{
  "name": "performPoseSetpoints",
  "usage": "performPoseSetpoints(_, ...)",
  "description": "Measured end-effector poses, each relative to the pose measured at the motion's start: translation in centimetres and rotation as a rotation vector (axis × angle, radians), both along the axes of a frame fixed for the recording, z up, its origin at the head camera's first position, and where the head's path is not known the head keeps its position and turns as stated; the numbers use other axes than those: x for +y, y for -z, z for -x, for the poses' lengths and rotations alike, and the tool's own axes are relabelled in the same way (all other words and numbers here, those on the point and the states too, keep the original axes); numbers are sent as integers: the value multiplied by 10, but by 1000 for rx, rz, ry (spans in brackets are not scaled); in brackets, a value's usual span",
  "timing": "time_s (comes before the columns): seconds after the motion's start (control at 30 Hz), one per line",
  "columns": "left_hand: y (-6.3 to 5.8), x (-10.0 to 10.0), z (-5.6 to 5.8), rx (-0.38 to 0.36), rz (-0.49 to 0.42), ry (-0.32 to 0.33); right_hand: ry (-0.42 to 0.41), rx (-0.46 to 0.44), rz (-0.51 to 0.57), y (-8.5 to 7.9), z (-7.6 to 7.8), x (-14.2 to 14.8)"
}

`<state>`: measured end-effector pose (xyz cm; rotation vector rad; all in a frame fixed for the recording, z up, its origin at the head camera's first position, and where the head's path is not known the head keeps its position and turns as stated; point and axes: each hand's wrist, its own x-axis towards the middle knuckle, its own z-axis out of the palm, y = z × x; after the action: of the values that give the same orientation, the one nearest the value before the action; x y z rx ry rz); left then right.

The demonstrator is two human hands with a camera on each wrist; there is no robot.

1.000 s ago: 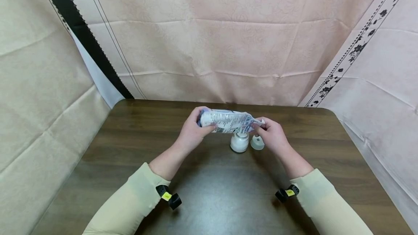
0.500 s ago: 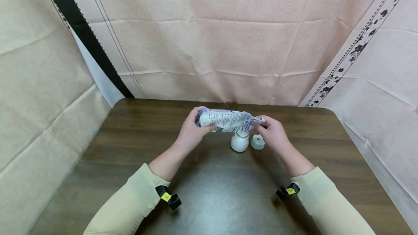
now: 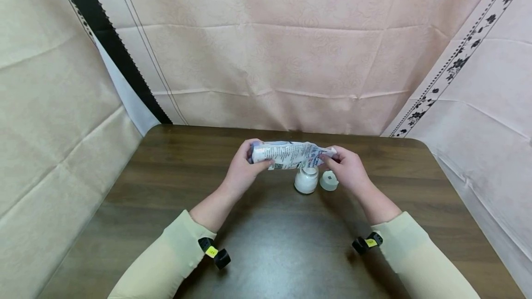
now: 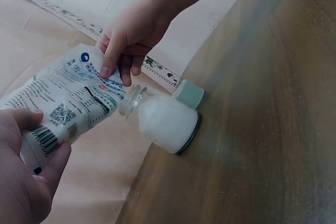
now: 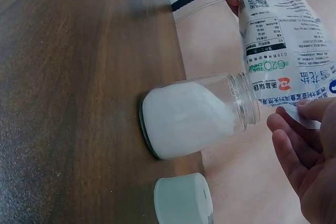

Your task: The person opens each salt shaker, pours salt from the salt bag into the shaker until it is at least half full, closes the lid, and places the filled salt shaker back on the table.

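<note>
A printed plastic salt bag (image 3: 287, 155) lies sideways over the mouth of a clear glass jar (image 3: 306, 181). My left hand (image 3: 244, 164) grips the bag's left end, thumb in front. At the other end my right hand (image 3: 346, 168) pinches the bag's corner between thumb and fingers. In the right wrist view the jar (image 5: 189, 118) holds a white heap that slopes up toward the neck. The bag's edge meets the jar's rim, and its opening is hidden. Beside the jar stands a pale green cap (image 3: 329, 181), below my right hand.
The dark wooden table (image 3: 266, 243) carries the jar and cap. Tiny white specks lie on the wood in the left wrist view. A pale cloth (image 3: 266, 59) hangs behind the table's back edge. Both wrists wear black camera straps.
The bag's left end has dipped slightly with my left hand. Both hands keep their hold on the bag. Jar and cap stand in place, while the head view has shifted a little.
</note>
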<state>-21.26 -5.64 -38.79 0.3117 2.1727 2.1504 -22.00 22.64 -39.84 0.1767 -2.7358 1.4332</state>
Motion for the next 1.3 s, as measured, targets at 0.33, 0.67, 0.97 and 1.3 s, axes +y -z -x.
performPoseSetpoints(0.33, 12, -3, 3, -17, -60, -8, -13, 38, -21, -3, 2, -3)
performPoseSetpoints(0.67, 10, -6, -4, -71, -50, -8, -23, 72, -50, -5, 2, -5)
performPoseSetpoints(0.97, 36, -8, 9, -40, 20, -63, -39, 100, -89, -9, 2, -4)
performPoseSetpoints(1.3, 37, -11, 10, -15, 149, -103, -37, 137, -156, -16, 3, -7)
